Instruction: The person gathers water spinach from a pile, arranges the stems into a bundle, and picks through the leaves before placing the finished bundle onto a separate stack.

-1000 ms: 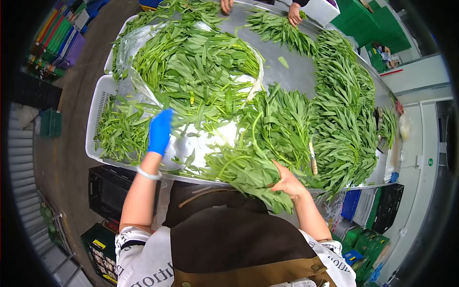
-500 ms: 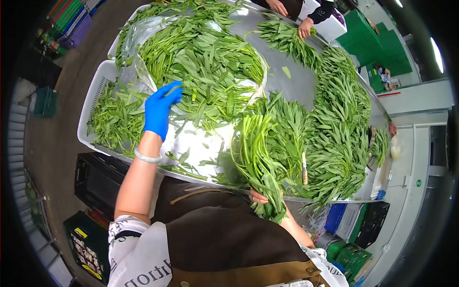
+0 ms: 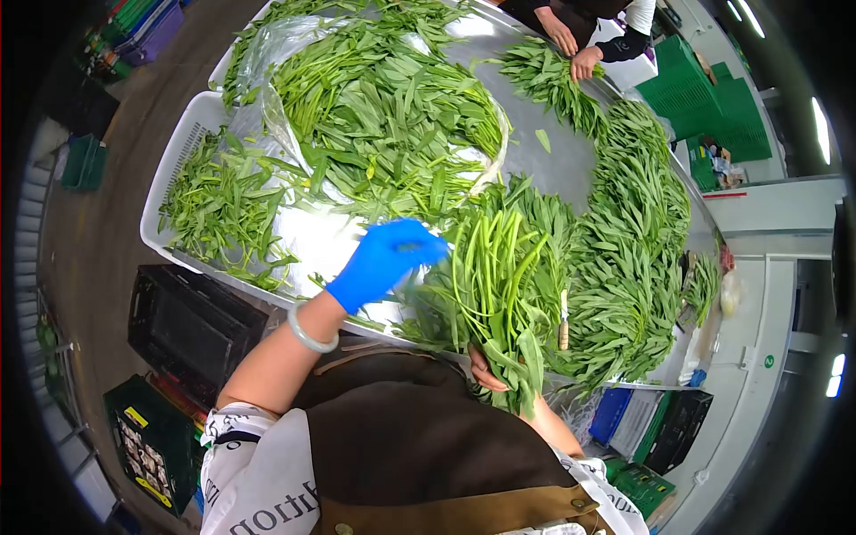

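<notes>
My right hand (image 3: 487, 369), bare and closed, grips a bunch of long-stemmed leafy greens (image 3: 489, 276) by its leafy lower part. The pale green stems point up and away from me over the metal table's near edge. My left hand (image 3: 385, 260), in a blue glove, hovers just left of those stems, with its fingers bent and somewhat apart. Motion blurs its fingertips, and nothing shows in them. Beyond it lies a big heap of loose greens (image 3: 383, 116) in a clear plastic bag (image 3: 267, 55). A small knife with a wooden handle (image 3: 563, 334) rests right of the bunch.
White crates (image 3: 169, 187) with greens stand along the left side. Bundled greens (image 3: 629, 250) line the right of the metal table (image 3: 567, 169). A co-worker's hands (image 3: 575, 53) touch greens at the far edge. Black crates (image 3: 192, 325) sit below left.
My left hand has come down and right, from the loose heap toward the held stems. The bunch's stems have fanned out a little. The co-worker's hands have drawn closer together.
</notes>
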The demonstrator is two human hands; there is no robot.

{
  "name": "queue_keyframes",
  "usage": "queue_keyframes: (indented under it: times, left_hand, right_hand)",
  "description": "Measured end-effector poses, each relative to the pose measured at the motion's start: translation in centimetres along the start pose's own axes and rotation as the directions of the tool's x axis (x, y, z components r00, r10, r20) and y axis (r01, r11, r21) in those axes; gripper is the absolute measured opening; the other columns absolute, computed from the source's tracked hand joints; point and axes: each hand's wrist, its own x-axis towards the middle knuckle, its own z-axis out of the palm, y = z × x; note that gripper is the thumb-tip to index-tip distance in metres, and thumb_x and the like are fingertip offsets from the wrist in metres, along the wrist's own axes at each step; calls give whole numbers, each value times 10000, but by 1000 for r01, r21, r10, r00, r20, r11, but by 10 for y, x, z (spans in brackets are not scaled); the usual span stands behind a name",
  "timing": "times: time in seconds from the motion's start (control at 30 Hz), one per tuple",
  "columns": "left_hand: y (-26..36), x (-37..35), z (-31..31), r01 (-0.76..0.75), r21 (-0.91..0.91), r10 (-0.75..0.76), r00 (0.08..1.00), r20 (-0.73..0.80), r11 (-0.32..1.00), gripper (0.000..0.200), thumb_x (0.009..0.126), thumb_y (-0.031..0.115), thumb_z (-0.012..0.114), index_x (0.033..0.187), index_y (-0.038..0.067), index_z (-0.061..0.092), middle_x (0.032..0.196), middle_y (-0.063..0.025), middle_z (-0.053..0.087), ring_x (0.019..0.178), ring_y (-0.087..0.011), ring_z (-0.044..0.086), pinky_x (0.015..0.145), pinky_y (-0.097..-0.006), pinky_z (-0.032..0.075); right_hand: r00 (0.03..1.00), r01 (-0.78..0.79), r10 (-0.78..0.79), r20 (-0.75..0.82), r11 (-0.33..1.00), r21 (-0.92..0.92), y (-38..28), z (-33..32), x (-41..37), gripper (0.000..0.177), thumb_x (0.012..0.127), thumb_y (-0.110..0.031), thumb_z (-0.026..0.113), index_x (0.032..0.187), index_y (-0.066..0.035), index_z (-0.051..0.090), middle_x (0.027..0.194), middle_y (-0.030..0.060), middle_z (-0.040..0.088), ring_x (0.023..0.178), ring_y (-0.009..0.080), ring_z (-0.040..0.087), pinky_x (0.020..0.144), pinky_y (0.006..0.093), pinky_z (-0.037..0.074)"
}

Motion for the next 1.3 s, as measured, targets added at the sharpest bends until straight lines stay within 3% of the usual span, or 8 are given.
queue_keyframes:
  times: [0.13, 0.3, 0.5, 0.7, 1.0, 1.1, 1.2, 1.3]
  left_hand:
    - [-3, 9, -27, -24, -54, -1, 908, -419, 998, 144, 853, 100, 643, 955, 2, 672, 933, -52, 646, 828, -117, 584, 791, -258, 464]
    - [12, -3, 0, 290, -329, -232, 951, 203, 899, 477, 833, 86, 648, 1277, 39, 480, 983, -34, 600, 825, -107, 566, 765, -256, 471]
    - [10, 2, 20, 438, 32, -428, 855, 293, 898, 322, 832, 131, 659, 1116, 6, 575, 885, -40, 577, 760, -100, 537, 677, -247, 443]
    - [-8, -13, 28, 528, -561, -395, 849, 351, 637, 171, 841, 123, 611, 972, 16, 586, 859, -47, 572, 803, -121, 550, 693, -250, 435]
    - [-24, -16, 16, 470, -302, -435, 883, 178, 830, 223, 854, 159, 623, 1014, 3, 621, 795, -38, 606, 734, -113, 579, 672, -240, 449]
    - [-22, -16, 11, 501, -377, -499, 859, 110, 779, 210, 863, 142, 607, 1017, 0, 624, 798, -46, 611, 736, -138, 590, 704, -267, 477]
    - [-14, -17, 4, 347, -824, -506, 858, 86, 448, 185, 872, 122, 585, 1008, 3, 627, 832, -55, 619, 761, -167, 601, 757, -310, 504]
    - [-47, -14, -28, 98, -918, -279, 960, -14, 383, 217, 897, 145, 578, 1064, 8, 585, 865, -70, 599, 815, -205, 591, 804, -361, 494]
  right_hand:
    - [977, -48, 33, 211, 997, 68, 6, -20, -2, 700, 831, -502, 583, 1039, 153, 451, 750, 218, 535, 408, 233, 493, 288, 284, 372]
    - [990, -5, 0, 141, 999, 33, 7, -24, 0, 638, 838, -459, 582, 1085, 116, 456, 859, 237, 528, 450, 232, 497, 314, 281, 372]
    - [994, 86, -95, -47, 981, -173, -7, -21, -2, 621, 807, -406, 611, 1126, 98, 439, 916, 216, 528, 548, 228, 496, 406, 288, 372]
    - [953, 117, -209, -220, 922, -370, -24, -18, -11, 622, 777, -352, 639, 1168, 80, 422, 974, 195, 529, 647, 225, 494, 499, 295, 372]
    - [941, 126, -244, -234, 896, -426, -30, -20, -19, 661, 732, -272, 683, 1231, 54, 396, 1060, 164, 529, 794, 220, 492, 638, 305, 372]
    - [942, 120, -240, -236, 894, -431, -31, -24, -23, 683, 717, -245, 697, 1252, 45, 387, 1088, 154, 530, 843, 218, 491, 684, 309, 373]
    - [933, 115, -250, -258, 889, -444, -30, -29, -24, 708, 702, -218, 711, 1273, 36, 378, 1117, 144, 530, 893, 216, 491, 730, 312, 373]
    - [910, 105, -284, -301, 863, -495, -29, -24, -32, 737, 687, -191, 726, 1294, 27, 370, 1146, 133, 530, 942, 215, 490, 777, 316, 373]
